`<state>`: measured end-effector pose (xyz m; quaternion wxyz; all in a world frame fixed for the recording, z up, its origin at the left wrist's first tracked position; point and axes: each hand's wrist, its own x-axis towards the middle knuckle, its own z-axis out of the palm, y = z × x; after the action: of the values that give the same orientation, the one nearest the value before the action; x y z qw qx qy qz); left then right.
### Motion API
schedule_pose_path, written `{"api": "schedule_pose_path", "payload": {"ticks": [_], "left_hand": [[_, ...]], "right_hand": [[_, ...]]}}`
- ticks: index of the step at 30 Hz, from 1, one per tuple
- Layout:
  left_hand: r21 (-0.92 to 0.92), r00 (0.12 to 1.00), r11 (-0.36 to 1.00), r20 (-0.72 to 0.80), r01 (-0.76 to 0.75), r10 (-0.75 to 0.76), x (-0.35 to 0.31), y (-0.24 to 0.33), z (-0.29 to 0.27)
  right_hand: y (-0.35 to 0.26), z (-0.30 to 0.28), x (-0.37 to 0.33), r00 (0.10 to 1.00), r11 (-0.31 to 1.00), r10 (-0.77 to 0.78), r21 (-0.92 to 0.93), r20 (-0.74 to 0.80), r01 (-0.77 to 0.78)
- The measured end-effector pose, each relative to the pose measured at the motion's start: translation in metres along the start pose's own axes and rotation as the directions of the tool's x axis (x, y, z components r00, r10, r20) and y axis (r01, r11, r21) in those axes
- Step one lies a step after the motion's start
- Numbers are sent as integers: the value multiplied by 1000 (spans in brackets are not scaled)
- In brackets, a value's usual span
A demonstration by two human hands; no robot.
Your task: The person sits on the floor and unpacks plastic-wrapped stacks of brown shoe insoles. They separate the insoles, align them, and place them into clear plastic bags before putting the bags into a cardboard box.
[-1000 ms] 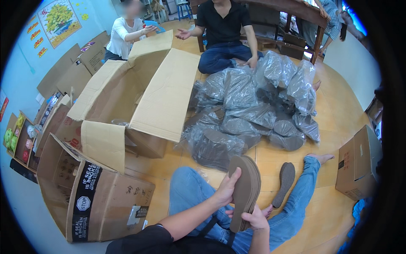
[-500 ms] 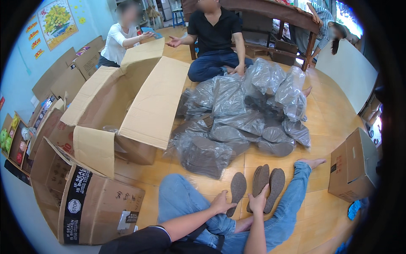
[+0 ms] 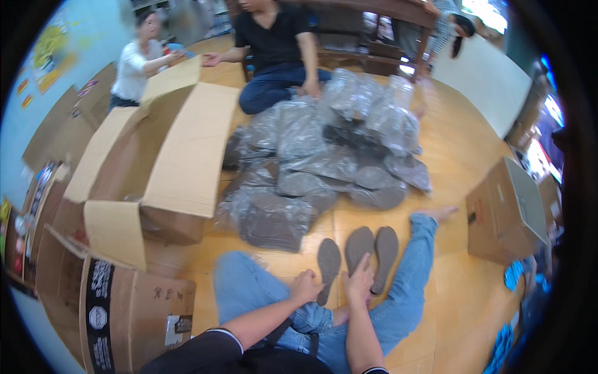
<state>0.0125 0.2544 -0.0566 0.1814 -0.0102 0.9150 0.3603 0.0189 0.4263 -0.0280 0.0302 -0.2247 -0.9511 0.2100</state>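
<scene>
Three dark grey-brown shoe insoles or small stacks of them lie side by side on the floor between my bent legs. My left hand (image 3: pixel 306 288) has its fingers closed at the lower edge of the left insole (image 3: pixel 328 265). My right hand (image 3: pixel 359 282) grips the lower end of the middle insole (image 3: pixel 358 244), with its fingers partly over it. Beside that hand, the right insole stack (image 3: pixel 386 252) rests near my right shin. Beyond them sits a big heap of insoles in clear plastic bags (image 3: pixel 274 215).
A tall open carton (image 3: pixel 184 146) stands at the left, with another open carton (image 3: pixel 146 305) nearer me. At the right is a brown box (image 3: pixel 498 212). A person in black (image 3: pixel 274 47) sits behind the heap; a person in white (image 3: pixel 134 65) is behind the tall carton.
The whole view has shifted, so the scene sits further left. The middle insoles, fanned apart before, now show as one outline under my right hand. My left hand stays by the left insole.
</scene>
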Motion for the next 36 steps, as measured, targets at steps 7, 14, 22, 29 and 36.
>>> {"api": "schedule_pose_path", "payload": {"ticks": [7, 14, 22, 29, 36], "left_hand": [[64, 998, 997, 59, -30, 26, 16, -22, 19], [-663, 978, 719, 131, 208, -163, 30, -38, 1], [-848, 955, 445, 221, 288, -197, -11, 0, -47], [-867, 961, 432, 168, 249, -218, -31, 8, -63], [-969, 991, 234, 98, 76, 86, -30, 43, -101]], "right_hand": [[-22, 7, -44, 964, 862, -225, 432, -143, 266], [-21, 47, -76, 979, 970, -177, 185, 105, 155], [-25, 52, -68, 984, 968, -86, 248, 157, 45], [-40, -6, -68, 941, 805, -137, 588, 309, -76], [-68, -47, -85, 934, 518, -344, 809, -99, 277]]}}
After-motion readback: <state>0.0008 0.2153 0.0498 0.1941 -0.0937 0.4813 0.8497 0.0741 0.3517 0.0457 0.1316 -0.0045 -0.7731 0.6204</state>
